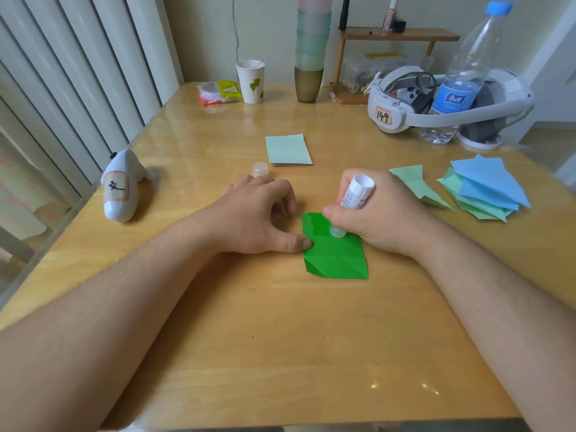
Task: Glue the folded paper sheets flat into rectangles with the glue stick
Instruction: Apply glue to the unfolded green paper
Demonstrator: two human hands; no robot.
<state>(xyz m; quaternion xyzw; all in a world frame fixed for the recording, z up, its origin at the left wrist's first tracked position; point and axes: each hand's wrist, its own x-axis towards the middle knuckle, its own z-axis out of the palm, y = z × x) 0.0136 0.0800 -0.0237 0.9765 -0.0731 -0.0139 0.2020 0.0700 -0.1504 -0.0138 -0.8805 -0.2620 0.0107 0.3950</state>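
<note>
Head view, glossy wooden table [280, 353], white vertical blinds [78, 73], green paper [335, 257]

Home room: wooden table [280, 338], stacked cups [312, 42], window blinds [62, 73].

Bright green paper [335, 254] on the honey-yellow wooden counter [280, 338]; pale mint sheets [288, 149], blue folded paper [489, 182], white glue stick [357, 191].
</note>
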